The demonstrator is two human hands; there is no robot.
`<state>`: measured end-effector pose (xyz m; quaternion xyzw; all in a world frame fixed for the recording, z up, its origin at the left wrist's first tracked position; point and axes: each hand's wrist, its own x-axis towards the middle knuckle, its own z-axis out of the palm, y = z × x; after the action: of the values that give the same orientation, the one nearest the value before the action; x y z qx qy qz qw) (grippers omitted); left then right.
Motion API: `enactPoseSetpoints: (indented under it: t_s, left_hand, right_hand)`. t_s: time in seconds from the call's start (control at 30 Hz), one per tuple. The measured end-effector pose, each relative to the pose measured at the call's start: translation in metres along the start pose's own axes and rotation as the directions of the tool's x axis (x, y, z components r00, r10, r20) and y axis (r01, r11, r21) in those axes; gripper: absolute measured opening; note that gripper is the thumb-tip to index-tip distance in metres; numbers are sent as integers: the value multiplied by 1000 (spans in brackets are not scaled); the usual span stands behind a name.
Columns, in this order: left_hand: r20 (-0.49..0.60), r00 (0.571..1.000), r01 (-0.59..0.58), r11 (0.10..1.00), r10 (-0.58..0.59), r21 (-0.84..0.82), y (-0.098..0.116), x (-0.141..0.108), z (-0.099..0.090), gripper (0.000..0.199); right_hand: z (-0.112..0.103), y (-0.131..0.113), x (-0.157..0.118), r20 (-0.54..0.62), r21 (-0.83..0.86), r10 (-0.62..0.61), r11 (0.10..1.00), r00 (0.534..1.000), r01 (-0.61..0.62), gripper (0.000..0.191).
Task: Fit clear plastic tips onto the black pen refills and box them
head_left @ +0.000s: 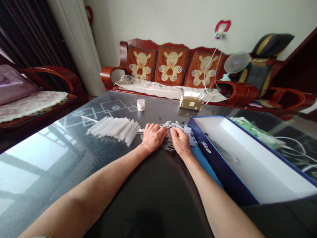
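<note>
My left hand rests over the dark glossy table with its fingers curled and its thumb side towards the right hand. Close beside it, my right hand has thumb and fingers pinched together. Whatever the fingertips hold is too small to make out. Under and behind both hands lies a heap of small pale plastic pieces, reaching up to the blue box. To the left of my left hand, many translucent white tubes lie side by side in a row, and one sticks out at the far left.
A blue box with a white inside stands at the right. A small white jar and a gold tissue box are farther back on the table. A green-and-white packet and white cables lie beyond the box.
</note>
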<state>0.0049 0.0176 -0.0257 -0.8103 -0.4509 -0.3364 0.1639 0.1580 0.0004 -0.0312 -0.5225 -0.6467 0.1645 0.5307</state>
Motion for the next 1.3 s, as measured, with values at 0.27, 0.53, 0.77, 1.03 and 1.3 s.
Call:
enactPoseSetpoints:
  t_s: [0.27, 0.53, 0.77, 1.03, 1.3]
  left_hand:
    - [14, 1000, 11, 1000, -11, -10, 0, -1, 0, 39]
    - [22, 999, 24, 1000, -24, -8, -2, -1, 2, 40]
    - [30, 1000, 9, 1000, -8, -30, -2, -1, 2, 41]
    - [44, 999, 27, 999, -26, -39, -2, -1, 2, 40]
    - [35, 999, 10, 999, -9, -43, -2, -2, 2, 39]
  right_hand:
    - [-3, 0, 2, -83, -81, -19, 997, 996, 12, 30]
    - [0, 4, 1, -35, -8, -75, 997, 997, 75, 23]
    - [-2, 1, 1, -64, -144, -67, 988, 996, 57, 29]
    - [-1, 0, 0, -65, -60, -39, 998, 997, 35, 30]
    - [-2, 3, 2, -54, -111, -97, 990, 994, 90, 24]
